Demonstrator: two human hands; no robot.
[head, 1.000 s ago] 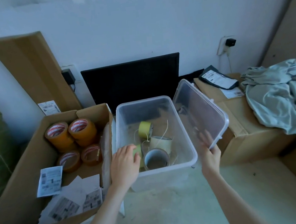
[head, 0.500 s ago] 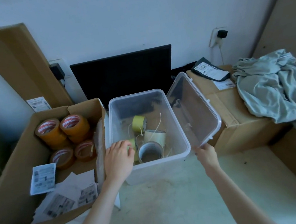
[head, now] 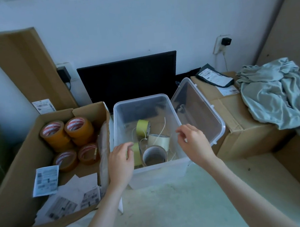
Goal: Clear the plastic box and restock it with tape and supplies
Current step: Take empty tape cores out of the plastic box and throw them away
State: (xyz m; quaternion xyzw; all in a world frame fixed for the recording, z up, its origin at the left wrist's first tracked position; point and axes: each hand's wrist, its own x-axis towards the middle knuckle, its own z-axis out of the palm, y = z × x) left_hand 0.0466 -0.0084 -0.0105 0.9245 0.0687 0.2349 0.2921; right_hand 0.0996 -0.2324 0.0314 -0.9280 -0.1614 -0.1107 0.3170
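Plastic box (head: 120, 114) sits dead ahead on the floor, long axis running away from the person, lid (head: 198, 108) propped against its right side. Left hand (head: 121, 162) is nearer the contents: over the near-left corner, fingers curled at the yellow-green roll (head: 136, 154); can't tell if gripped. Right hand (head: 194, 143) hovers over the right rim, fingers loosely curled, holding nothing. Old rolls not yet out.

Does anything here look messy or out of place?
The box's lid is off, propped tilted against the cardboard box beside it. Loose white ties lie tangled among the tape rolls, and a rumpled cloth is heaped at the right.
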